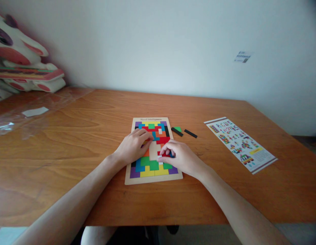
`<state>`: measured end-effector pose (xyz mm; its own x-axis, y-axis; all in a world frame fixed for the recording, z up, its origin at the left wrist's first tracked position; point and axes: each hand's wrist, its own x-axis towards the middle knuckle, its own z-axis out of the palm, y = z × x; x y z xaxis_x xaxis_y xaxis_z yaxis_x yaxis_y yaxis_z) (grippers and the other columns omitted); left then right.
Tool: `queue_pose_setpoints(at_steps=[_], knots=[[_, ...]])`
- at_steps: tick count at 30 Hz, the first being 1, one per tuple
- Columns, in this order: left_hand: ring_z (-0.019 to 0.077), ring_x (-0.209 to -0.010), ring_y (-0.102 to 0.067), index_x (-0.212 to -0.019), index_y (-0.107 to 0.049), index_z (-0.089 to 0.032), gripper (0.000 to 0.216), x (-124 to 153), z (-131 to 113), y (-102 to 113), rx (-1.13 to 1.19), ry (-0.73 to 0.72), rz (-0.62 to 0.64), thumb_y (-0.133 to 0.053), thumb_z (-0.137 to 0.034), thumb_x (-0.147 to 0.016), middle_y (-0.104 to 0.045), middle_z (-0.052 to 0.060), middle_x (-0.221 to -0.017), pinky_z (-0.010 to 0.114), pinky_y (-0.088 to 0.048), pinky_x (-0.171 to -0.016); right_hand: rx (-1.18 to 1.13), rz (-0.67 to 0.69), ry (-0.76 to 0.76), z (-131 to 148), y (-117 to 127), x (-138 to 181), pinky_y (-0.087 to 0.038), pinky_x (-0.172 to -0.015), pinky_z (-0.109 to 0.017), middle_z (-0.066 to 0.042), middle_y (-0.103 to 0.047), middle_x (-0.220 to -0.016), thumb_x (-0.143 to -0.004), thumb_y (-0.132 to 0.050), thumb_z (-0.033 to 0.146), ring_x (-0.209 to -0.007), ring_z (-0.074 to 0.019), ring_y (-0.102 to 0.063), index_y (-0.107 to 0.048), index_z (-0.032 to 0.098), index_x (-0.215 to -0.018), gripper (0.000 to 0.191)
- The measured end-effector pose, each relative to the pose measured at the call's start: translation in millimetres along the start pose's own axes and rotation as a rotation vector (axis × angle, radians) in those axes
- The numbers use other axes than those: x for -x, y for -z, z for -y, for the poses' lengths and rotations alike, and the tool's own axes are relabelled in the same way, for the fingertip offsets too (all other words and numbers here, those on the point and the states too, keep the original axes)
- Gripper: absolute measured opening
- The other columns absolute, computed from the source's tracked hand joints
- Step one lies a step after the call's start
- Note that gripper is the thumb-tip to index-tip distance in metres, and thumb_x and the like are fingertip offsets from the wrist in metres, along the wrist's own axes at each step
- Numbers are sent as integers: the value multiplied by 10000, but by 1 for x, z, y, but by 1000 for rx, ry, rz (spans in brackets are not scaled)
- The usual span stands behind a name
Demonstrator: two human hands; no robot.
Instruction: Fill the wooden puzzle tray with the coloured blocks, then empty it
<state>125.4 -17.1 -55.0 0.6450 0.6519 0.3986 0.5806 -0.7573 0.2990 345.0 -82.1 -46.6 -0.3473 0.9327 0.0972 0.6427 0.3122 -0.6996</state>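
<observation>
A wooden tray puzzle (154,182) lies on the table in front of me, filled mostly with flat coloured block pieces. A pale bare patch (153,151) shows near its middle. My left hand (135,143) lies over the puzzle's left side, fingers stretched across the pieces and thumb a little apart. Over the right side, my right hand (179,154) has its thumb and forefinger curled toward each other, close to a red piece and a small white piece (160,162). Whatever may be between those fingertips is too small to make out.
Right of the puzzle lie two black bars (190,133) and a green piece (177,129). A printed pattern sheet (241,144) rests farther right. Clear plastic wrapping (28,119) and a cow-shaped toy (28,64) are at the left, with the wall behind the table.
</observation>
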Motion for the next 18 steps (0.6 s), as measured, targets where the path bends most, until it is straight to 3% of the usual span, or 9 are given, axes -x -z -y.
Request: queue_pose_setpoints(at_steps=[4, 8, 11, 14, 18], knots=[[204, -893, -609, -933, -639, -182, 134, 0, 0, -1, -8, -6, -3, -508, -196, -959, -679, 63, -964, 353, -522, -838, 30, 1, -30, 1, 2, 0, -450, -685, -271, -2, -648, -823, -781, -807, 382, -742, -131, -591, -661, 206, -771, 229], [204, -903, -612, -934, -642, -186, 137, 0, 0, -1, -14, -4, -6, -507, -200, -957, -681, 61, -967, 347, -525, -836, 0, 43, -72, 2, 4, 1, -433, -637, -266, 7, -634, -792, -747, -828, 399, -690, -128, -568, -674, 216, -830, 254], [210, -918, -619, -947, -646, -184, 148, 0, 0, 0, -19, 4, -2, -500, -207, -959, -683, 66, -977, 355, -530, -842, -57, 16, -72, 0, 9, 0, -435, -606, -262, 7, -637, -765, -817, -753, 440, -636, -121, -556, -665, 213, -847, 245], [215, -928, -622, -961, -650, -180, 164, 0, -2, 2, -19, 9, 4, -489, -209, -961, -686, 74, -986, 364, -537, -843, -20, -153, -57, -11, 17, -4, -473, -648, -284, -21, -667, -791, -914, -630, 410, -670, -142, -593, -645, 206, -841, 217], [223, -945, -623, -975, -654, -175, 187, -1, -4, 3, -22, 12, 8, -469, -200, -963, -690, 86, -1011, 381, -545, -846, 203, -432, -21, -39, 31, -9, -519, -816, -390, -96, -702, -961, -929, -584, 312, -868, -226, -649, -661, 201, -959, 138]])
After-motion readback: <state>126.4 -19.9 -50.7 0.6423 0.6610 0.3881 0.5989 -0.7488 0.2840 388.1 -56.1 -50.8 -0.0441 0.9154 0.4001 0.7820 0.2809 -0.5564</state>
